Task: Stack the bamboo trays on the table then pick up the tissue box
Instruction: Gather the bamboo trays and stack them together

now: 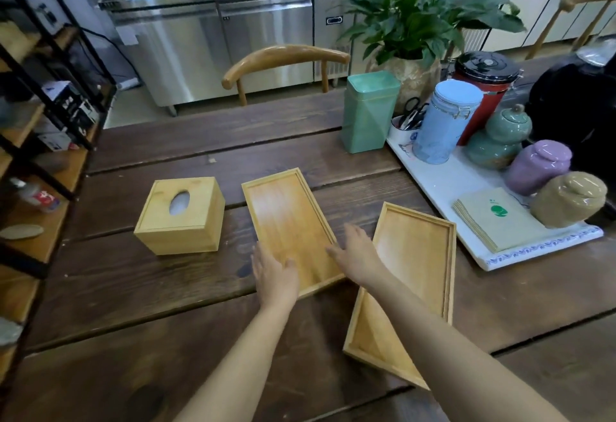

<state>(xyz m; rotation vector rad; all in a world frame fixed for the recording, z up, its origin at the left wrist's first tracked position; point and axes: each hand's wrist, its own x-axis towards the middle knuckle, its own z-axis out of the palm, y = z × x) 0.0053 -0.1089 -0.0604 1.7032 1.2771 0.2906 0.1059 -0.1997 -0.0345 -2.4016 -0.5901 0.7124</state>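
Note:
Two shallow bamboo trays lie flat on the dark wooden table (166, 288). The left tray (286, 218) sits in the middle, angled away from me. The right tray (410, 275) lies beside it, partly under my right forearm. My left hand (275, 275) rests on the left tray's near left corner, fingers apart. My right hand (356, 248) touches that tray's right rim, fingers spread, holding nothing. A square bamboo tissue box (181, 215) with an oval slot stands to the left of the trays, untouched.
A white tray (443, 185) at the right holds several jars and a napkin stack (493, 218). A green tin (368, 111) and a potted plant (410, 28) stand behind. A wooden chair (283, 58) is across the table; shelving (43, 141) lines the left.

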